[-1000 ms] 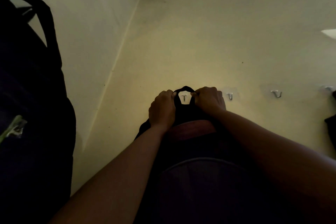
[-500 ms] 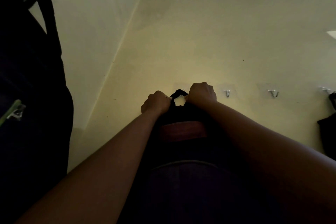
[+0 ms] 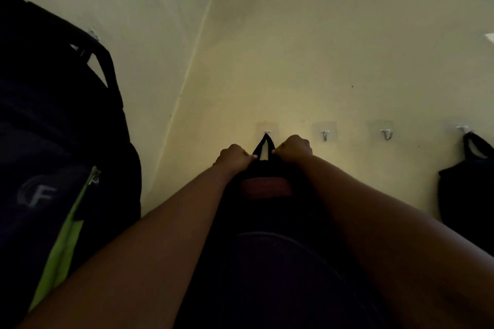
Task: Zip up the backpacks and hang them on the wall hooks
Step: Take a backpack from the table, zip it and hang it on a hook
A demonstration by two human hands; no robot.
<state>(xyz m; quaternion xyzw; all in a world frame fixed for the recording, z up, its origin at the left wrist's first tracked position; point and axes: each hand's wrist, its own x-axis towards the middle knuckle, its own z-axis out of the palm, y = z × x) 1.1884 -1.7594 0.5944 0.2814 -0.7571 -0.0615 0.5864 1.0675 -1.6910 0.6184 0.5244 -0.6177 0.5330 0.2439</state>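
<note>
The loop (image 3: 265, 141), slack a moment ago, now peaks taut over the hook (image 3: 266, 131) above the hands. Left hand (image 3: 233, 155) and right hand (image 3: 294, 147) stay clenched on its base atop the backpack (image 3: 267, 222).

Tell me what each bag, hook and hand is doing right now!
Middle backpack: dark, its top loop pulled into a point over the first hook.
Left hand: closed on the loop's left side.
Right hand: closed on the loop's right side.
Second hook: bare.
Third hook: bare.
Fourth hook: holding a dark bag.
Navy backpack with green stripe: hanging on the left wall.
</note>
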